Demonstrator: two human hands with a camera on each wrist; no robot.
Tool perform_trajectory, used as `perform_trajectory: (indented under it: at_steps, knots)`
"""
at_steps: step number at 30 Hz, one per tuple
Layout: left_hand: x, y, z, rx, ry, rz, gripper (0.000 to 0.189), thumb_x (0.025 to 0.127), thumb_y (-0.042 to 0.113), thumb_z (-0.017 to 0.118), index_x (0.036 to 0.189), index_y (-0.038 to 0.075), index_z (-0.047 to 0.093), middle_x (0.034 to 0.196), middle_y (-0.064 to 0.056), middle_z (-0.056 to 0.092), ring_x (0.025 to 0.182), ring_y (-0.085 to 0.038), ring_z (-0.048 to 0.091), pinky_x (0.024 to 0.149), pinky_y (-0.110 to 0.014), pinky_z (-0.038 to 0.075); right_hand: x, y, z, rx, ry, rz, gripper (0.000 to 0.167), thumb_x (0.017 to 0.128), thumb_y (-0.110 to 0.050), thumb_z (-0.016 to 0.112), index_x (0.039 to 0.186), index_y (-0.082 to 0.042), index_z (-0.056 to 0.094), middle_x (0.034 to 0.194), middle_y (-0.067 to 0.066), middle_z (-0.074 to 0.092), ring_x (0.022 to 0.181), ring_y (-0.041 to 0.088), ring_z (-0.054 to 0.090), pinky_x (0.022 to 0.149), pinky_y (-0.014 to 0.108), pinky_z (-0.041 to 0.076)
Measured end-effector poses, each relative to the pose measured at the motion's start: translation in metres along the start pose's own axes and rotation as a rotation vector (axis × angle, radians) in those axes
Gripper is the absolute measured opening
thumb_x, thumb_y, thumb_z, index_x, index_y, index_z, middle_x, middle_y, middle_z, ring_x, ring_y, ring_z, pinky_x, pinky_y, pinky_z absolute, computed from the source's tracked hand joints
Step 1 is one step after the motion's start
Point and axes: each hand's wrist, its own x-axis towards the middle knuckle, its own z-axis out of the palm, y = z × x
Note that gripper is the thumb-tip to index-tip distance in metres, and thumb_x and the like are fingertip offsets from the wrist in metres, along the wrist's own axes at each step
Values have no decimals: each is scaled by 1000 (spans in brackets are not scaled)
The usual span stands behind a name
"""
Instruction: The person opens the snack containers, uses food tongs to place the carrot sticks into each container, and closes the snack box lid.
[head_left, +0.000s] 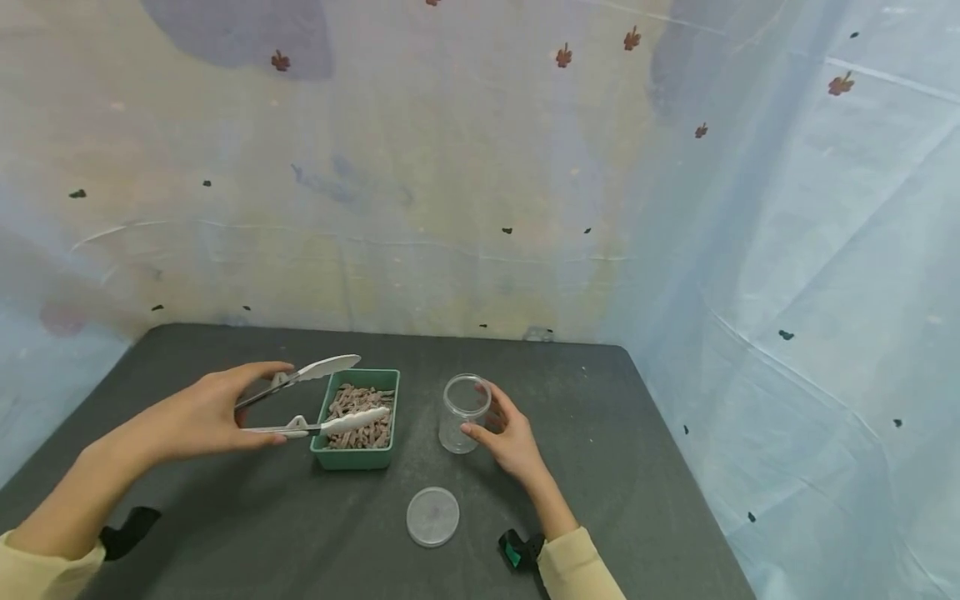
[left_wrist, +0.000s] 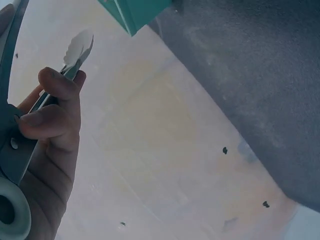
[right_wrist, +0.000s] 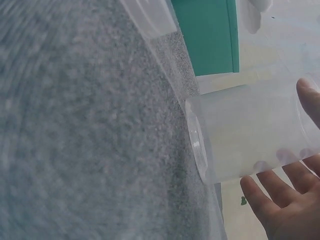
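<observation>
My left hand (head_left: 202, 417) holds a pair of tongs (head_left: 352, 421) with white scalloped tips, the arms spread wide. Those tips hang over a green rectangular container (head_left: 352, 460) filled with small brownish stick-like pieces (head_left: 362, 398). In the left wrist view, thumb and fingers wrap the metal arms of the tongs (left_wrist: 15, 145). With fingers and thumb on either side, my right hand (head_left: 517, 446) grips a clear, lidless jar (head_left: 456, 435) standing upright on the table. The right wrist view shows the jar (right_wrist: 245, 130) see-through, with fingertips against its wall.
A round translucent lid (head_left: 432, 517) lies flat on the dark table (head_left: 600, 500), in front of the jar. Patterned plastic sheeting (head_left: 420, 183) hangs behind the table and along its right side. Black straps lie near both wrists.
</observation>
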Motion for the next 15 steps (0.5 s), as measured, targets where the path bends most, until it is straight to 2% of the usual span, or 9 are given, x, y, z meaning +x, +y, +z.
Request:
perform_trajectory:
  at_steps: [1, 4, 7, 8, 11, 14, 15]
  knots:
    - [0, 1, 0, -6, -18, -2, 97, 82, 52, 88, 156, 10, 42, 138, -24, 57, 55, -3, 45, 53, -27, 39, 0, 0, 0, 2, -4, -3, 77, 92, -4, 80, 158, -11, 43, 156, 16, 49, 141, 39, 49, 112, 60, 42]
    - [0, 3, -1, -22, -77, -8, 97, 82, 56, 86, 156, 11, 42, 141, -25, 55, 54, -4, 44, 53, -27, 39, 0, -4, 1, 4, -22, 0, 77, 92, -2, 79, 159, -5, 40, 157, 22, 46, 142, 44, 47, 112, 62, 41]
    - [2, 6, -4, -7, -128, -15, 99, 81, 63, 82, 155, 11, 42, 142, -23, 56, 56, -5, 45, 57, -29, 40, -3, -20, -2, 11, -42, -6, 75, 93, -3, 78, 158, 0, 40, 156, 26, 46, 141, 48, 46, 112, 63, 41]
    - [3, 7, -5, 4, -138, -15, 100, 81, 66, 81, 155, 10, 43, 142, -22, 57, 61, -5, 49, 60, -30, 42, -3, -25, -3, 15, -46, -10, 74, 93, -3, 79, 157, 1, 41, 155, 26, 46, 140, 48, 46, 111, 62, 42]
    - [7, 8, -8, 45, -167, -12, 102, 80, 71, 79, 154, 10, 45, 140, -19, 59, 87, -15, 65, 71, -39, 52, -6, -37, -5, 24, -51, -25, 73, 93, -3, 78, 156, 3, 41, 154, 28, 47, 140, 50, 46, 111, 63, 41]
    - [13, 7, -10, 71, -191, -1, 102, 79, 72, 78, 153, 9, 47, 137, -18, 62, 114, -33, 66, 80, -51, 57, -6, -36, -5, 22, -48, -26, 73, 93, -3, 78, 156, 2, 41, 154, 29, 46, 141, 50, 45, 111, 64, 41]
    - [15, 7, -10, 76, -204, 2, 102, 80, 72, 78, 153, 9, 47, 137, -18, 62, 117, -37, 65, 81, -54, 57, -6, -36, -5, 18, -48, -22, 73, 93, -4, 78, 156, 2, 41, 154, 28, 47, 141, 50, 45, 112, 64, 40]
